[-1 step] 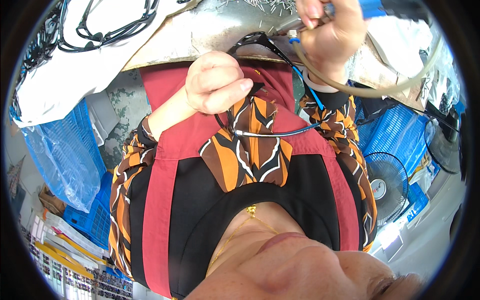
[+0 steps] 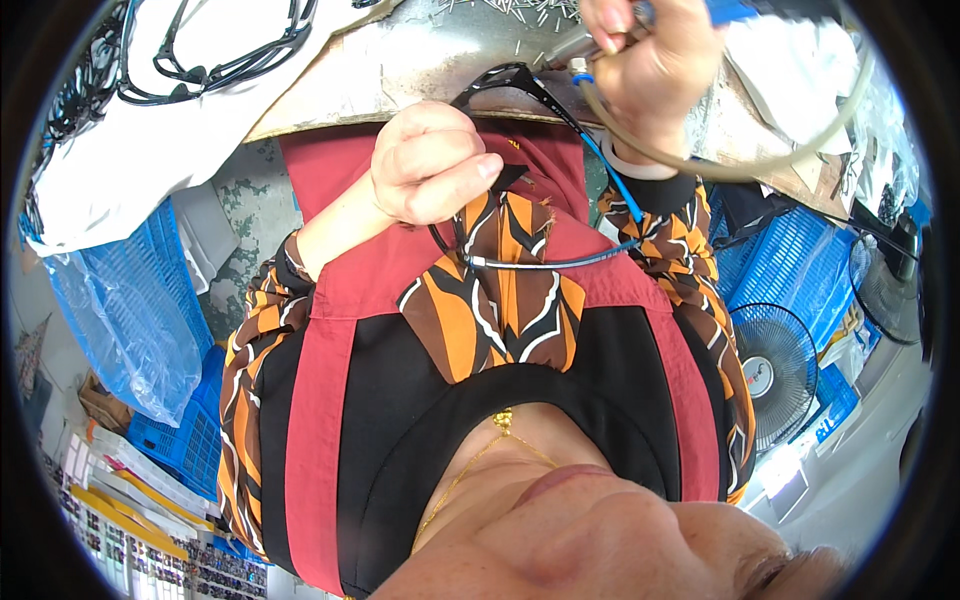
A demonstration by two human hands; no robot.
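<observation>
My left hand (image 2: 432, 165) is closed around a pair of black eyeglass frames, its fingers hiding part of them. A black rim with a black-and-blue temple arm (image 2: 575, 125) sticks out to its right, and another thin dark blue arm (image 2: 560, 265) curves below, over my chest. At the upper right my right hand (image 2: 655, 75) grips a powered screwdriver (image 2: 575, 47) with a metal nose and a blue body. A tan hose (image 2: 735, 187) joins it at a metal fitting. The screwdriver's tip is close to the rim of the frames; I cannot tell whether they touch.
Several small metal pins or screws (image 2: 540, 12) lie on the metal worktop (image 2: 400, 75). More black frames (image 2: 215, 80) rest on white cloth at the upper left. Blue crates (image 2: 170, 290) stand at the left, and a fan (image 2: 770, 375) stands at the right.
My right hand and the screwdriver have shifted slightly left and up, and the hose with them. My left hand keeps its place on the frames.
</observation>
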